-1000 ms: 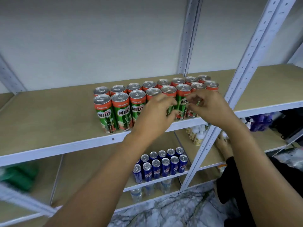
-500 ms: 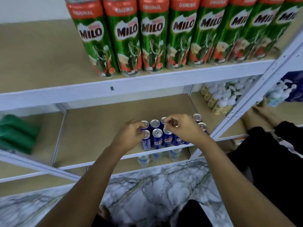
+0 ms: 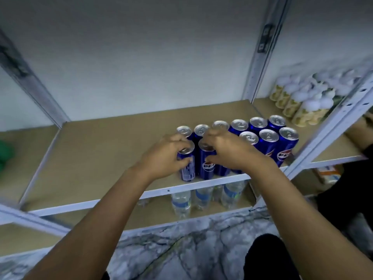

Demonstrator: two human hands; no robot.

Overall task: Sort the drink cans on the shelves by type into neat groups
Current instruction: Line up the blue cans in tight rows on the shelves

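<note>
Several tall blue Pepsi cans [image 3: 268, 142] stand in two rows near the front right of a tan shelf board [image 3: 105, 154]. My left hand [image 3: 163, 156] wraps the leftmost front can [image 3: 186, 168], fingers on its side and rim. My right hand [image 3: 228, 150] grips the can beside it [image 3: 205, 166], thumb on its front, and hides the cans behind. Both cans stand upright on the board.
Clear water bottles [image 3: 181, 201] stand on the shelf below. Pale capped bottles [image 3: 298, 104] fill the neighbouring bay at right, past a white upright post [image 3: 327, 130]. Another person's hand [image 3: 361, 128] and dark sleeve reach in at far right. Something green [image 3: 6, 154] lies at left. Marble floor below.
The view dropped from the Milo shelf to the Pepsi shelf. My hands came down with it and closed on the two leftmost front Pepsi cans.
</note>
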